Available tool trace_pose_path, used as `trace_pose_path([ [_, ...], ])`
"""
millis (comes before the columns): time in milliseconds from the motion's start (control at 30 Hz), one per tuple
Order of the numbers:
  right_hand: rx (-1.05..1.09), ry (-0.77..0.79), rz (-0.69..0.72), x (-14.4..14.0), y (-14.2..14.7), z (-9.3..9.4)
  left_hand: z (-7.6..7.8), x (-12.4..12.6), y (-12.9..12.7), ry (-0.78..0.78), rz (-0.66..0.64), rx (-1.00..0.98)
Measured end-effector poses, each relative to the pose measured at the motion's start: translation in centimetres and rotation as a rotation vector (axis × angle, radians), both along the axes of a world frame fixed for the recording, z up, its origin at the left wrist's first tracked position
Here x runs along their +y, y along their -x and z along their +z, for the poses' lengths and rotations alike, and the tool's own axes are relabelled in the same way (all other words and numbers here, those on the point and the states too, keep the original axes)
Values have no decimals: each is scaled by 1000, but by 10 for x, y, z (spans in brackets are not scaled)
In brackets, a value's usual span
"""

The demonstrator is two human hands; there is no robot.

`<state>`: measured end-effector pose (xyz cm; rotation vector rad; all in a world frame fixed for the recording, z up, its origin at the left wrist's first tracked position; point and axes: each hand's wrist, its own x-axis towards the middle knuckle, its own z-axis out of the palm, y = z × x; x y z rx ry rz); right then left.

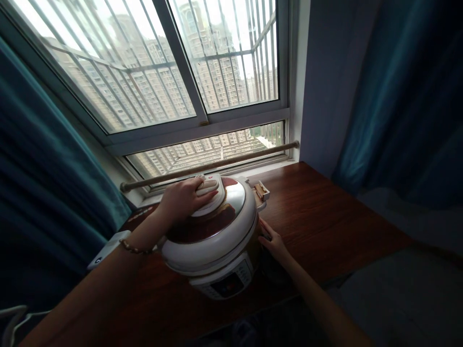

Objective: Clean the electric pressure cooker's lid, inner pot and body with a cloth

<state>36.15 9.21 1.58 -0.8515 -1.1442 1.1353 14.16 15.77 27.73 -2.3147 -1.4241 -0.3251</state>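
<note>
Your cooker (217, 241): white body, dark red lid panel, cream handle (210, 190). Table (318, 207): reddish-brown wood grain. Curtains (398, 96): teal.

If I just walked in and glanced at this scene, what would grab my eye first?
Probably the round white and dark red electric pressure cooker sitting on the reddish-brown wooden table below the big barred window. The left hand grips the cream lid handle on top, while the right hand rests against the cooker's side.
</note>
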Motion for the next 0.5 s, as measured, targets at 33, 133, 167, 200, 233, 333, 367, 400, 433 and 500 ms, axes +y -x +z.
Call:
trace_pose_path([
  [33,0,2,0,0,0,0,1,0,3,11,-5,12],
  [133,8,-10,7,-1,1,2,0,-1,15,31,-39,11],
  [167,7,-14,7,-1,1,4,-1,-1,19,25,-48,-5],
  [200,4,-17,3,-1,2,5,-3,-1,21,16,-51,-22],
  [233,2,-18,1,-2,2,6,-4,-1,23,4,-47,-37],
  [333,-4,-18,5,-2,3,7,-10,1,24,-23,-21,-65],
  [367,-11,-18,5,-2,3,7,-11,1,24,-25,-17,-70],
  [400,-20,-21,4,-2,3,6,-12,2,23,-25,-16,-74],
  [433,-29,-24,0,-2,3,5,-12,2,23,-26,-17,-74],
  [500,-44,-32,-14,-2,4,2,-12,3,23,-26,-21,-63],
])
